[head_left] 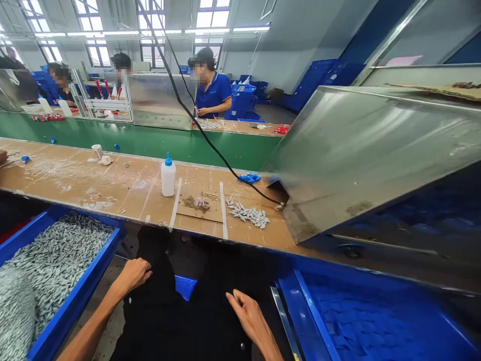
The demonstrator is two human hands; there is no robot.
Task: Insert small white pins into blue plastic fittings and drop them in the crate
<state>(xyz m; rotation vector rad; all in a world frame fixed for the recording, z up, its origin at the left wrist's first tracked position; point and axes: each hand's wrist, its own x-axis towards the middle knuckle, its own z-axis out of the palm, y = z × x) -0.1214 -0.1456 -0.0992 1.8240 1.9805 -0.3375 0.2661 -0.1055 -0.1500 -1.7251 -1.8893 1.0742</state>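
Observation:
My left hand [136,274] is above my lap near the left blue bin, its fingers curled closed; whether it holds anything is hidden. My right hand [244,311] hovers over my dark clothing with thumb and forefinger apart and nothing between them. On the bench [128,193] ahead stands a white bottle [168,179] with a blue cap. Right of it, a taped cardboard piece [195,214] bears a clear ring-like item [202,202] and thin sticks [210,196]. A pile of small grey parts [248,214] lies farther right.
The left blue bin [80,281] holds many grey parts and a filled bag [15,313]. A metal housing [361,160] and a blue crate [315,311] stand at right. A black cable [214,145] crosses the green belt [158,145]. People work beyond it.

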